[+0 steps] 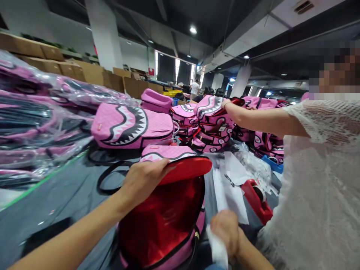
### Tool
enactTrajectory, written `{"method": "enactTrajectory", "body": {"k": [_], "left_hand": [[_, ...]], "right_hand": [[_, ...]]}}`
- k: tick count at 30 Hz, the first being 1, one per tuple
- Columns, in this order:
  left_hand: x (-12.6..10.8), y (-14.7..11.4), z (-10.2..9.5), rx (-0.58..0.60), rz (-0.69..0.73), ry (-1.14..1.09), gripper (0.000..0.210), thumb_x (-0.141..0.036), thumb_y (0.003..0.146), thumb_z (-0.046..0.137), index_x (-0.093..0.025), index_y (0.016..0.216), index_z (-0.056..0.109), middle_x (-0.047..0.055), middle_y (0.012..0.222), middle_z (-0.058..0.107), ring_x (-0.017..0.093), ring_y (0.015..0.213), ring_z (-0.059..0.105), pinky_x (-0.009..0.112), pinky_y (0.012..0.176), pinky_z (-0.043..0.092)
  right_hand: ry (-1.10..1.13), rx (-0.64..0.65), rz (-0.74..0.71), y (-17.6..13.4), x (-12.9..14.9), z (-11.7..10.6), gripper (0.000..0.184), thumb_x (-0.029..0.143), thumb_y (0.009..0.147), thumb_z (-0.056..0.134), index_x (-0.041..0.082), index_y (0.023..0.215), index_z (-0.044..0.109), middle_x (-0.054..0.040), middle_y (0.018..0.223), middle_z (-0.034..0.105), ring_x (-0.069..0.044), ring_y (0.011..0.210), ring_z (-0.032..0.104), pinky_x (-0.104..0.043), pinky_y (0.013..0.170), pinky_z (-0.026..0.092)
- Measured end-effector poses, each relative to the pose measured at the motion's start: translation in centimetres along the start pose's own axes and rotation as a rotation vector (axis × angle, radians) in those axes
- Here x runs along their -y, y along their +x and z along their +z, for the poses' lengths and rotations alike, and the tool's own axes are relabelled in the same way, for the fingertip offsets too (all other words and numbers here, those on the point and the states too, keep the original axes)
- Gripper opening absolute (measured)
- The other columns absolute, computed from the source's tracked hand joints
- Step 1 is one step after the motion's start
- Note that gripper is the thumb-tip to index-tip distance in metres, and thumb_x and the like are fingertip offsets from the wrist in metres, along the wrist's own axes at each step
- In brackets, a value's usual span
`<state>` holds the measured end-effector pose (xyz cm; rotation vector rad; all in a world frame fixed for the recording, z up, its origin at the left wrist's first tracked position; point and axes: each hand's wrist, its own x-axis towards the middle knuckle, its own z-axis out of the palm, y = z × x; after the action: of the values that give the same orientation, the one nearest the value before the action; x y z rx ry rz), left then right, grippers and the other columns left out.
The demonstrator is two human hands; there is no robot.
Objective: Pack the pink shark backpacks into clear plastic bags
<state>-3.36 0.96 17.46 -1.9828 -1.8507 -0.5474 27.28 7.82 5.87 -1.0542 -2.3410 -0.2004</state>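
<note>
Backpack flap (pixel 185 168) is clamped up by left hand (pixel 146 178), perhaps for access; white wad (pixel 217 248) is clenched by right hand (pixel 226 228), five o'clock.

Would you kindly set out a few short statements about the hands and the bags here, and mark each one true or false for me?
1. The left hand holds up the flap of the open backpack. True.

2. The right hand grips the red tape dispenser. False: it holds a blurred white item, and the dispenser lies apart from it on the table.

3. The lining of the open backpack is blue. False: it is red.

4. Pink bags under clear plastic are piled at the left of the view. True.

5. The co-worker's sleeve is white and lacy. True.
</note>
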Motion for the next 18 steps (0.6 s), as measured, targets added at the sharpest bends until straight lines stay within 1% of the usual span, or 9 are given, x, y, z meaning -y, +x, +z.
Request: {"method": "enactTrajectory", "body": {"k": [2, 5, 8, 10, 12, 14, 15, 17, 18], "left_hand": [[-0.2, 2.6, -1.9, 0.106, -0.012, 0.031, 0.035, -0.037, 0.104, 0.041, -0.015, 0.102, 0.069, 0.011, 0.082, 0.076, 0.026, 0.077, 0.073, 0.029, 0.063, 0.042], [-0.6, 4.3, -3.3, 0.158, -0.010, -0.001, 0.031, -0.035, 0.104, 0.044, -0.015, 0.106, 0.068, 0.012, 0.092, 0.077, 0.025, 0.085, 0.074, 0.028, 0.067, 0.042], [-0.7, 4.2, -3.8, 0.179, -0.020, -0.073, 0.027, -0.032, 0.103, 0.047, -0.016, 0.103, 0.068, 0.010, 0.092, 0.077, 0.022, 0.085, 0.073, 0.026, 0.069, 0.043], [-0.6, 3.8, -3.9, 0.203, -0.023, -0.054, 0.028, -0.034, 0.103, 0.047, -0.017, 0.102, 0.068, 0.010, 0.090, 0.077, 0.024, 0.086, 0.073, 0.027, 0.069, 0.044], [-0.7, 2.9, -3.4, 0.200, -0.017, -0.002, 0.031, -0.037, 0.103, 0.046, -0.016, 0.102, 0.069, 0.011, 0.087, 0.077, 0.026, 0.084, 0.074, 0.029, 0.067, 0.046], [-1.1, 1.2, -1.9, 0.071, 0.045, 0.040, 0.034, -0.032, 0.105, 0.040, -0.015, 0.105, 0.070, 0.013, 0.089, 0.077, 0.028, 0.085, 0.074, 0.033, 0.073, 0.051], [-1.4, 0.1, -0.7, -0.040, 0.124, 0.043, 0.035, -0.027, 0.105, 0.037, -0.015, 0.110, 0.070, 0.013, 0.096, 0.078, 0.028, 0.091, 0.074, 0.037, 0.082, 0.053], [-2.2, -2.4, 2.6, -0.286, 0.385, -0.012, 0.042, -0.012, 0.103, 0.033, -0.020, 0.126, 0.066, 0.012, 0.119, 0.075, 0.026, 0.114, 0.069, 0.044, 0.104, 0.048], [-2.8, -3.5, 4.4, -0.313, 0.537, -0.087, 0.045, -0.008, 0.101, 0.033, -0.023, 0.130, 0.064, 0.009, 0.121, 0.074, 0.023, 0.118, 0.067, 0.041, 0.109, 0.046]], "right_hand": [[0.040, -0.003, -0.064, -0.6, 2.7, 1.4, 0.049, 0.061, 0.099, 0.054, 0.017, 0.106, 0.074, -0.0075, 0.069, 0.069, -0.019, 0.076, 0.069, -0.025, 0.068, 0.048], [0.093, -0.025, -0.170, 0.0, 5.6, 2.2, 0.051, 0.063, 0.097, 0.056, 0.018, 0.112, 0.073, -0.0064, 0.070, 0.069, -0.018, 0.071, 0.068, -0.024, 0.067, 0.048], [0.186, -0.214, -0.278, 1.9, 6.2, 0.9, 0.031, 0.048, 0.100, 0.058, 0.022, 0.114, 0.071, -0.0058, 0.077, 0.072, -0.017, 0.070, 0.069, -0.027, 0.067, 0.051], [0.251, -0.432, -0.175, 3.9, 5.4, -0.7, 0.023, 0.035, 0.101, 0.057, 0.024, 0.119, 0.068, -0.0082, 0.095, 0.074, -0.021, 0.086, 0.071, -0.033, 0.080, 0.055], [0.315, -0.591, 0.052, 6.5, 4.4, -1.9, 0.036, 0.036, 0.095, 0.065, 0.023, 0.129, 0.062, -0.0121, 0.118, 0.070, -0.026, 0.112, 0.065, -0.042, 0.099, 0.052], [0.455, -0.581, 0.228, 9.3, 3.7, -2.2, 0.053, 0.043, 0.085, 0.075, 0.020, 0.130, 0.060, -0.0129, 0.123, 0.068, -0.029, 0.120, 0.061, -0.047, 0.106, 0.049], [0.564, -0.519, 0.278, 10.5, 3.5, -1.9, 0.052, 0.044, 0.081, 0.077, 0.019, 0.124, 0.063, -0.0113, 0.116, 0.070, -0.028, 0.115, 0.064, -0.045, 0.103, 0.051], [0.783, -0.383, 0.302, 12.3, 3.7, -0.9, 0.034, 0.042, 0.080, 0.075, 0.019, 0.104, 0.070, -0.0057, 0.097, 0.073, -0.023, 0.095, 0.069, -0.037, 0.091, 0.056], [0.861, -0.351, 0.293, 12.8, 4.0, -0.3, 0.026, 0.040, 0.081, 0.074, 0.019, 0.096, 0.071, -0.0038, 0.090, 0.073, -0.021, 0.088, 0.069, -0.034, 0.087, 0.056]]}}
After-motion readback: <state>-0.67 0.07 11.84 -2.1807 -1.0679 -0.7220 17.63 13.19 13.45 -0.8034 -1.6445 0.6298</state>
